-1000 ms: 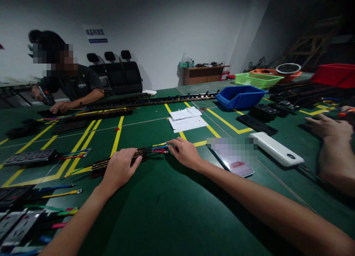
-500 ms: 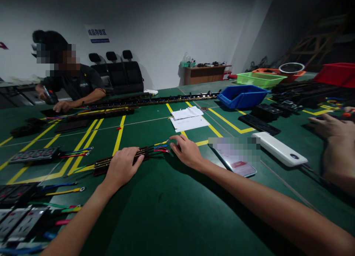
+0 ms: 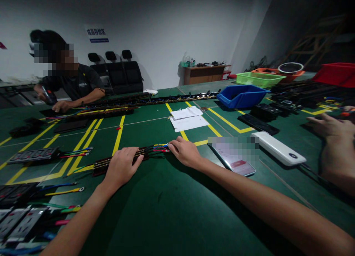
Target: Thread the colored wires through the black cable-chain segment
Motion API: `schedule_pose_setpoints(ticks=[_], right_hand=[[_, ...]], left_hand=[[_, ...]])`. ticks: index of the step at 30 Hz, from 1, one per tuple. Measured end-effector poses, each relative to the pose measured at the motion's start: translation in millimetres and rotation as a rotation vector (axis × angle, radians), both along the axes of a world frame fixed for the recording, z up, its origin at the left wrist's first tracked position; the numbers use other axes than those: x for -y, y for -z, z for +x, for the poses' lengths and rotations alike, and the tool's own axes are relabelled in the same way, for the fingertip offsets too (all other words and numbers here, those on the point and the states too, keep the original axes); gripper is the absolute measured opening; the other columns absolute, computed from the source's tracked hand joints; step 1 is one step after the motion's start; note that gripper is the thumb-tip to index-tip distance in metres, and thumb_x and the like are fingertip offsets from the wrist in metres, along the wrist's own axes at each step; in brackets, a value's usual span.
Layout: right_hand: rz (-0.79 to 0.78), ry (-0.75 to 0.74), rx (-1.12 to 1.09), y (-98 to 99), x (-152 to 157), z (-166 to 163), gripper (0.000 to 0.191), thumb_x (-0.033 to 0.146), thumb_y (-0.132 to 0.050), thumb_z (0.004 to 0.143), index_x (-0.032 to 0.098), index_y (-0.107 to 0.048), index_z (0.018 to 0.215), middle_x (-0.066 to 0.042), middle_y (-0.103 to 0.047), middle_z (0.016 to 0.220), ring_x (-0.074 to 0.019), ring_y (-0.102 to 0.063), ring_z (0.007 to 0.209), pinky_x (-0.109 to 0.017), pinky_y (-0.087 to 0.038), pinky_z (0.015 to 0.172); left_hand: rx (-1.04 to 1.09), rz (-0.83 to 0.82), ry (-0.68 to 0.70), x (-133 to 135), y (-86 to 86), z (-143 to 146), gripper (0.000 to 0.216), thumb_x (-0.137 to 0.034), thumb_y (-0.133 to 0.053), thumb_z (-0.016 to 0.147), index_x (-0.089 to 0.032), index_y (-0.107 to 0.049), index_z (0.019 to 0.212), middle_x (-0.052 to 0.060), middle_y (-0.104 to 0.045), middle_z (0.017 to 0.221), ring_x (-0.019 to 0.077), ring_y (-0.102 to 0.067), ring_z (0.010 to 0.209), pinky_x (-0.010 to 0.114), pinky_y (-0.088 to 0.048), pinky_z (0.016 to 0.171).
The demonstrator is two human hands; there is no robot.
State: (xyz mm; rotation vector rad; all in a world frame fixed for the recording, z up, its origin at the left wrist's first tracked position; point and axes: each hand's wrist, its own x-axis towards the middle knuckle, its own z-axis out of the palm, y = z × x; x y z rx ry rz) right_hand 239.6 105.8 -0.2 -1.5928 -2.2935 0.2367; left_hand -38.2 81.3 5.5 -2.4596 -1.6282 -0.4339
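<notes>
My left hand (image 3: 122, 165) is wrapped over a dark power strip module (image 3: 101, 166), which lies on the green table with its brass-coloured bars facing up. Its thumb rests along the near side. From the module's right end run several coloured wires (image 3: 158, 149) with ring terminals. My right hand (image 3: 184, 152) is closed in a pinch at the tips of these wires, on what looks like the blue wire's end; the fingertips partly hide it. The red wire's terminal stands free just below the pinch. More wires (image 3: 84, 168) leave the module's left end.
More socket modules (image 3: 36, 155) with wires lie at left. A phone (image 3: 233, 160), a white power bank (image 3: 279, 149) and papers (image 3: 188, 119) lie to the right. Beyond is a blue bin (image 3: 242, 97). One co-worker (image 3: 74, 82) works opposite; another person's hand (image 3: 332, 126) is at far right.
My right hand's fingers have closed from slightly apart into a pinch at the wire ends. My left hand stays on the module. The view has shifted very slightly.
</notes>
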Motion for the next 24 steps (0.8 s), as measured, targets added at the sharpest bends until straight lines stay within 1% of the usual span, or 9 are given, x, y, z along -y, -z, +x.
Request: schedule_pose_setpoints(ticks=[3,7,9,14,20,24], right_hand=[[0.01,-0.004,-0.024,1.8,-1,0,0.041,0.047,-0.034,0.108,0.026,-0.068,0.119,-0.005,-0.063,0.103,-0.0176,-0.062,0.087,-0.027,-0.039,0.069],[0.046,0.01,-0.1,5.7,-1,1,0.038,0.046,-0.038,0.107,0.025,-0.061,0.129,-0.006,-0.063,0.109,-0.0175,-0.061,0.086,-0.027,-0.039,0.068],[0.073,0.018,-0.127,7.3,-1,1,0.036,0.044,-0.041,0.106,0.025,-0.058,0.131,-0.007,-0.062,0.111,-0.017,-0.061,0.084,-0.027,-0.039,0.068],[0.111,0.009,-0.158,9.4,-1,2,0.031,0.041,-0.043,0.106,0.025,-0.061,0.124,-0.006,-0.062,0.109,-0.0158,-0.059,0.079,-0.028,-0.039,0.067],[0.173,0.022,-0.208,9.7,0,4,0.03,0.037,-0.045,0.105,0.023,-0.061,0.126,-0.006,-0.063,0.11,-0.0152,-0.058,0.076,-0.028,-0.037,0.065],[0.207,0.016,-0.204,11.4,0,5,0.027,0.037,-0.046,0.104,0.022,-0.067,0.114,-0.005,-0.063,0.103,-0.0141,-0.056,0.073,-0.027,-0.036,0.064]], left_hand=[[0.0,0.003,0.003,0,0.4,0,0.042,-0.047,-0.043,0.102,-0.014,-0.065,0.118,0.014,-0.071,0.112,0.0297,-0.066,0.101,0.044,-0.05,0.088],[0.006,0.012,0.003,0,1.3,-1,0.043,-0.047,-0.043,0.101,-0.014,-0.065,0.118,0.015,-0.071,0.112,0.0303,-0.066,0.102,0.045,-0.05,0.088],[0.011,0.011,0.005,0,1.6,-1,0.043,-0.047,-0.044,0.101,-0.014,-0.065,0.118,0.015,-0.071,0.112,0.0304,-0.066,0.102,0.045,-0.05,0.088],[0.004,0.006,0.003,-1,0.8,0,0.043,-0.047,-0.043,0.101,-0.014,-0.065,0.118,0.015,-0.071,0.112,0.0301,-0.066,0.102,0.045,-0.05,0.088],[0.0,0.01,0.003,0,-0.8,1,0.044,-0.048,-0.042,0.102,-0.014,-0.065,0.118,0.015,-0.071,0.113,0.0303,-0.066,0.103,0.046,-0.051,0.088],[-0.003,0.011,0.004,0,-1.4,2,0.044,-0.047,-0.042,0.101,-0.013,-0.065,0.117,0.015,-0.072,0.111,0.0308,-0.066,0.101,0.047,-0.051,0.087]])
